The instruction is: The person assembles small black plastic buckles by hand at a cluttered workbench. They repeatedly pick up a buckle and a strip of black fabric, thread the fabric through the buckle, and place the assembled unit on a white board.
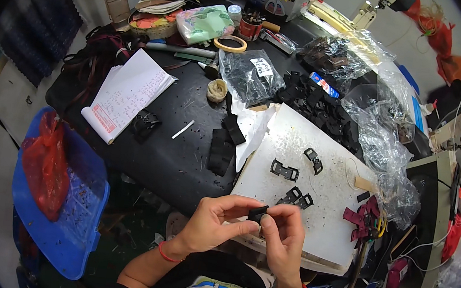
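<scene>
Close to my body, at the near edge of a white board (324, 223), both hands meet on a small black piece (257, 212); whether it is webbing or plastic I cannot tell. My left hand (220, 222), with a red cord at its wrist, pinches its left side between thumb and fingers. From the right, the thumb and fingers of my right hand (284, 235) close on the same piece. Just beyond them lie black plastic buckles: one (291, 196) beside another (306, 201), a wider one (285, 170) farther off and one more (314, 161) behind it.
A heap of black pieces (316, 111) and clear plastic bags (382, 133) border the board's far and right sides. To the left are black webbing strips (221, 151), a written notepad (128, 95) and a tape roll (230, 43). A blue bin (76, 229) stands below the table at left.
</scene>
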Motion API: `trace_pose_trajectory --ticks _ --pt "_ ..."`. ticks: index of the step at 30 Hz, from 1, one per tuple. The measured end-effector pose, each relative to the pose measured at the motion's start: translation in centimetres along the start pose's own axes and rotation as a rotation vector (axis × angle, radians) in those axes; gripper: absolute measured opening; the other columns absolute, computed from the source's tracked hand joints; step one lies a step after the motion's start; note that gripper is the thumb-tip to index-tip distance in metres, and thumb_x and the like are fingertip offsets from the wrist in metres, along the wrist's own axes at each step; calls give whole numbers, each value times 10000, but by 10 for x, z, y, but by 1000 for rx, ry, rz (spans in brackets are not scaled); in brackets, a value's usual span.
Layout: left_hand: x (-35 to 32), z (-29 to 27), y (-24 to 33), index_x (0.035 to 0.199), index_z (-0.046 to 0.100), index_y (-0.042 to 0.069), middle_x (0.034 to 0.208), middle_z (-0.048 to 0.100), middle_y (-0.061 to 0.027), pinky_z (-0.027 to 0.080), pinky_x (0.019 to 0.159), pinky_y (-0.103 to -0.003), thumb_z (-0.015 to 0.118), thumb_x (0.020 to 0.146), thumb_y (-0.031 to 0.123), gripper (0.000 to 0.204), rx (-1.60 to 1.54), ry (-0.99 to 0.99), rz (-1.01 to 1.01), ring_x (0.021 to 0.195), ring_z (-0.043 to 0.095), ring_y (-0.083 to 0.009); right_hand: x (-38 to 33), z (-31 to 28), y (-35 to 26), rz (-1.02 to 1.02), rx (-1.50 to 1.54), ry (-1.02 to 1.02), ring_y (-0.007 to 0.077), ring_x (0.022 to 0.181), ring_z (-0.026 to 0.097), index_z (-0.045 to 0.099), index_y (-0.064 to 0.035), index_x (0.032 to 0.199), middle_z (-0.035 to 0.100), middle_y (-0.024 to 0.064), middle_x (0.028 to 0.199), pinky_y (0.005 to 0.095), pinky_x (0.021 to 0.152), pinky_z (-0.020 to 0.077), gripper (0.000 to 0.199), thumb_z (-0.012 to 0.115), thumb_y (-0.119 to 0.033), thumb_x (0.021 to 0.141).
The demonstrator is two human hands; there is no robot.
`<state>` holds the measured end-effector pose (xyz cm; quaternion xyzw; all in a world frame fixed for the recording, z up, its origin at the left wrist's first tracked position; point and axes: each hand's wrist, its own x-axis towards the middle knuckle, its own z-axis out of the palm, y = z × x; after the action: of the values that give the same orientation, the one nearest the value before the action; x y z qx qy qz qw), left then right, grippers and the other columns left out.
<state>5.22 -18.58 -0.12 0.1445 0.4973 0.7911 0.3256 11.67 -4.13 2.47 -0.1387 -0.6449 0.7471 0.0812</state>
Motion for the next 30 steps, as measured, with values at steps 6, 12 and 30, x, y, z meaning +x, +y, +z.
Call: trace_pose_trajectory --ticks 6,12,30 --pt "0 3 7 1158 596 -6 998 657 -55 507 821 -260 669 824 16 342 417 77 154 916 618 -121 8 -8 3 -209 -408 5 100 710 483 599 -6 1002 506 45 844 226 628 412 193 658 -36 821" --pt "-1 15 -6 1174 581 2 912 672 -75 516 764 -244 664 831 24 353 81 193 131 868 631 -110 9 -6 6 -365 -481 54 129 694 489 620 -11 931 513 70 842 249 616 417 148 680 -43 800" --pt "2 4 -9 1138 551 -71 912 651 -85 534 700 -225 591 901 72 279 56 226 -4 777 640 -104 18 -8 -3 -463 -602 -6 203 764 608 643 -3 1005 620 124 888 277 616 485 187 622 10 820"
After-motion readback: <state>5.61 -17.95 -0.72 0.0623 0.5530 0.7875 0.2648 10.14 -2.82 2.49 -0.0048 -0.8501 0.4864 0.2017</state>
